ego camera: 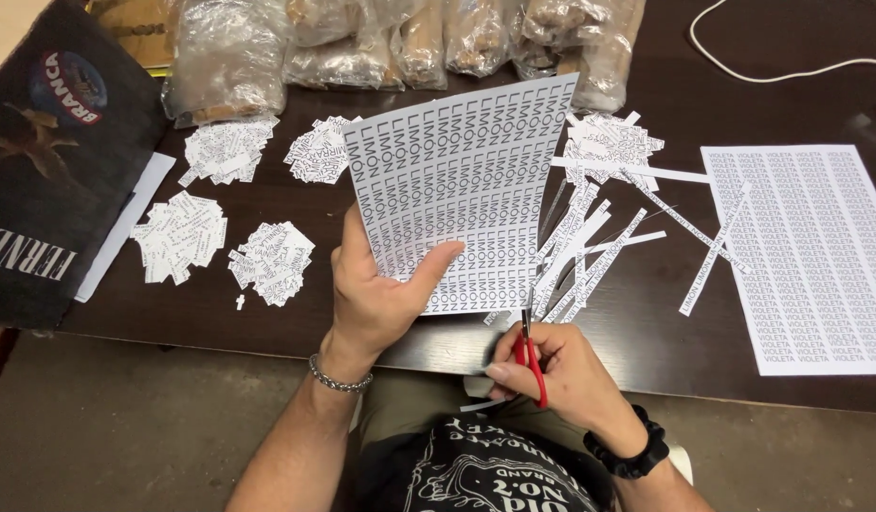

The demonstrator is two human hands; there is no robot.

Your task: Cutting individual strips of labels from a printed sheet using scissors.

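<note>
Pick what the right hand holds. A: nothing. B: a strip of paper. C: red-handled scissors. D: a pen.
C: the right hand grips red-handled scissors, blades pointing up at the lower edge of the printed sheet that the left hand holds.

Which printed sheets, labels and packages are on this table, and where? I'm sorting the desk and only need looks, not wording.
Printed sheet: white, black rows, held up by left hand.
Second sheet: flat, right.
Cut strips: white, loose, between the sheets.
Label piles: small white slips, left.
Plastic bags: clear, brown contents, far edge.
Dark box: far left.
Scissors: red-handled, in right hand.
</note>
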